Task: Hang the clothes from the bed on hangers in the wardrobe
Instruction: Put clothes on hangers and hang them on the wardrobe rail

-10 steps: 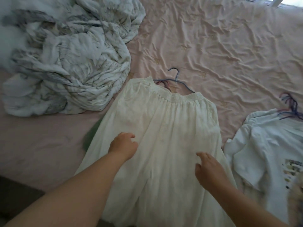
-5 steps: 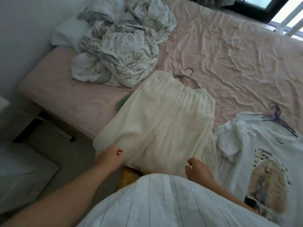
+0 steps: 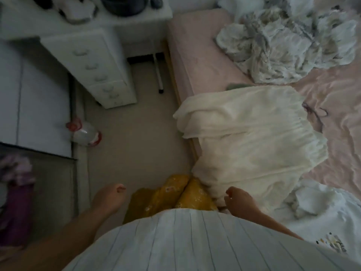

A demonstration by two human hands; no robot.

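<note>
A white pleated skirt [image 3: 254, 137] lies across the edge of the pink bed [image 3: 197, 55], its near part bunched and folded over. A thin hanger [image 3: 314, 112] pokes out at its waistband. A white printed T-shirt [image 3: 328, 214] lies to the right of it. My right hand [image 3: 239, 201] is against the skirt's near edge, fingers loosely curled with no cloth seen between them. My left hand [image 3: 109, 197] hangs over the floor, loosely curled and holding nothing. On the left, white wardrobe doors [image 3: 39, 98] stand beside an open dark section with purple clothes [image 3: 15, 182].
A crumpled grey-white blanket [image 3: 283, 42] fills the head of the bed. A white drawer unit [image 3: 93, 67] stands by the bed's corner. A plastic bottle [image 3: 86, 133] lies on the beige floor at the wardrobe's foot. My yellow garment [image 3: 172, 194] hangs below my striped shirt.
The view has swung left and down toward the floor and wardrobe. My left hand has come off the skirt's hem, and the skirt's near part now lies folded up on the bed.
</note>
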